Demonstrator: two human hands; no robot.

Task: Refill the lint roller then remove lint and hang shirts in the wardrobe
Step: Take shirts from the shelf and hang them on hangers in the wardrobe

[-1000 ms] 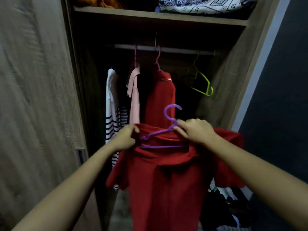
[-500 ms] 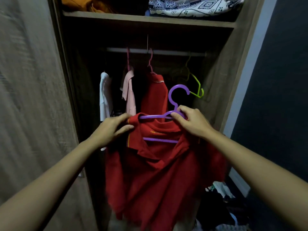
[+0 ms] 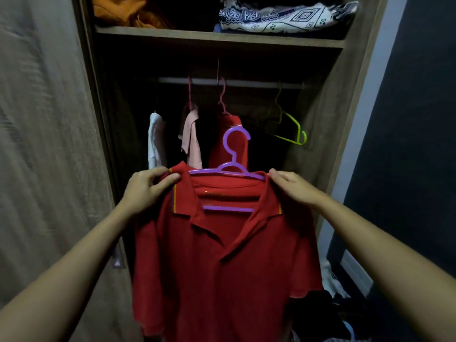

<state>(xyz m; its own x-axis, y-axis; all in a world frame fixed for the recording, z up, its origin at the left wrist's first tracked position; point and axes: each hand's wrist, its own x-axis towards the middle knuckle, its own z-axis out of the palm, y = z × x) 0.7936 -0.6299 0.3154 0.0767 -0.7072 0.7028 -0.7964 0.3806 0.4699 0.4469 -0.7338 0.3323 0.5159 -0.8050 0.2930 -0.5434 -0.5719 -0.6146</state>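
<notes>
A red polo shirt point(image 3: 222, 267) hangs on a purple hanger point(image 3: 232, 154) that I hold up in front of the open wardrobe. My left hand point(image 3: 148, 188) pinches the shirt's left shoulder at the collar. My right hand point(image 3: 293, 186) grips the right shoulder over the hanger's end. The hanger's hook stands upright, below the wardrobe rail point(image 3: 229, 82). No lint roller is in view.
On the rail hang a white shirt point(image 3: 155, 141), a pink shirt point(image 3: 192, 137), another red shirt point(image 3: 232, 124) and a bare yellow-green hanger point(image 3: 293, 129). Folded patterned cloth point(image 3: 283, 16) lies on the upper shelf point(image 3: 217, 37). The wardrobe door point(image 3: 49, 144) stands at my left; clothes lie on the floor at lower right.
Both hands have moved outward from the hanger's neck to the shirt's shoulders. The shirt now hangs spread and straight, and it is held higher.
</notes>
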